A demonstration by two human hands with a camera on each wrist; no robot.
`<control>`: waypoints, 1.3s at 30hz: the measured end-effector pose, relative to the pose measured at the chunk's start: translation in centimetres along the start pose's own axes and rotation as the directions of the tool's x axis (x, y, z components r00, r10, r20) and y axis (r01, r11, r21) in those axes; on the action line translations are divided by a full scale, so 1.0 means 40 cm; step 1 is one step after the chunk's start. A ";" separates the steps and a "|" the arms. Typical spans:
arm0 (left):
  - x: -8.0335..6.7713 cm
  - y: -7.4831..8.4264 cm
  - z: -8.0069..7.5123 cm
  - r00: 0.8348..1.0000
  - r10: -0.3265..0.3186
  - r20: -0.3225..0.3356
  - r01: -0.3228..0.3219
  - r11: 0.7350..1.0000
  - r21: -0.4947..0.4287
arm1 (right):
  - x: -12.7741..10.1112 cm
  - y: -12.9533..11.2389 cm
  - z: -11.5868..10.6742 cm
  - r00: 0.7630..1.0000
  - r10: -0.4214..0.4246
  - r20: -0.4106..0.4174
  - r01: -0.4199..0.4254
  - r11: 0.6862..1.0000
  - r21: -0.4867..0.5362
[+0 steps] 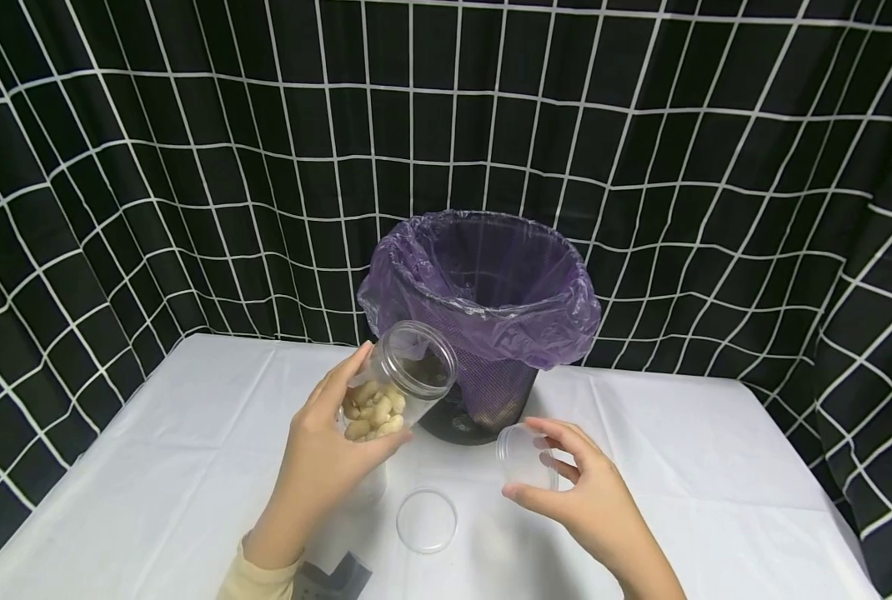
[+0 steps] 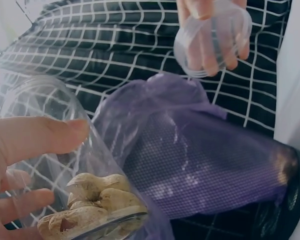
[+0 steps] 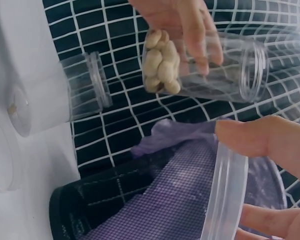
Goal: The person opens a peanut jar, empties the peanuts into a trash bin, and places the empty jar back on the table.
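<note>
The left hand is wrapped around a clear plastic jar part-filled with pale shelled peanuts, thumb on top and fingers underneath, holding it lifted off the table and tipped so its open mouth points toward the black mesh bin lined with a purple plastic bag. The right hand pinches a clear round plastic lid between thumb and curled fingers, just in front of the bin's base. A second clear round lid lies flat on the white tablecloth between the two hands, and the right wrist view shows another clear, empty jar standing behind the held one. With the jar tilted this far, the peanuts could slide out short of the bin's rim and scatter on the cloth; the smooth lid, held only at its edge, could also slip. No label, brand or writing can be read anywhere.
</note>
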State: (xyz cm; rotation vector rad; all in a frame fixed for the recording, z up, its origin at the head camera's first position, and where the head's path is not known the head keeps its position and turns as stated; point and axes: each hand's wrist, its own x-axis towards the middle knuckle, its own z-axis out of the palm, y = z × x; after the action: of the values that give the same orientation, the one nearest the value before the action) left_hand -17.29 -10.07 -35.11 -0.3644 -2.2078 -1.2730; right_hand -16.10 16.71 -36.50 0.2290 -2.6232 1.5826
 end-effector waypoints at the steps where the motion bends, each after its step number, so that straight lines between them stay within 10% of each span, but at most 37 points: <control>1: 0.001 -0.001 -0.002 1.000 -0.013 0.001 0.013 1.000 -0.005 | 0.001 0.002 0.001 1.000 0.002 0.008 -0.002 1.000 -0.008; 14: 0.006 -0.002 -0.026 0.990 -0.142 -0.005 0.141 0.989 -0.040 | 0.022 0.025 0.019 0.999 -0.006 0.039 0.007 0.999 -0.045; 39: 0.008 -0.001 -0.044 0.986 -0.155 -0.064 0.152 0.987 -0.051 | 0.051 0.094 0.053 0.997 0.006 0.081 0.003 0.993 -0.117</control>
State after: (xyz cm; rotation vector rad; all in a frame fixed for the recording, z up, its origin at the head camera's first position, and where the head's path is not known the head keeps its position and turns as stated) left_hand -16.99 -11.62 -34.25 -0.1682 -2.1870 -1.3988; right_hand -18.69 16.37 -40.48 0.2893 -2.7666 1.4425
